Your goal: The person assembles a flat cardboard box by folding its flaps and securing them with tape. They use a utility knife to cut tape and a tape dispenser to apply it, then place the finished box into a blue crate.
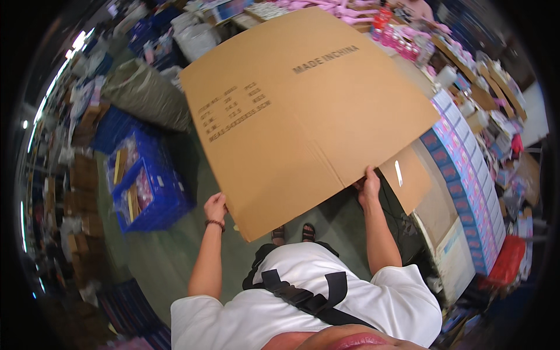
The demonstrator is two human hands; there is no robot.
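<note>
A large flattened cardboard box (pixel 291 128), brown with dark print on its upper face, is held up in front of me. My left hand (pixel 216 207) grips its left edge near the close corner, with a beaded bracelet on the wrist. Along the near edge, my right hand (pixel 368 185) is closed on the cardboard, thumb on top and the other fingers hidden beneath. The sheet's far right part reaches over the work table, and its underside cannot be seen.
A long row of small printed boxes (pixel 464 181) lines the table (pixel 437 216) at right, beside a red bag (pixel 506 261). On the floor at left stand blue crates (pixel 160 189) and a stuffed green sack (pixel 146 93). Pink doll-like parts (pixel 350 13) lie at the back.
</note>
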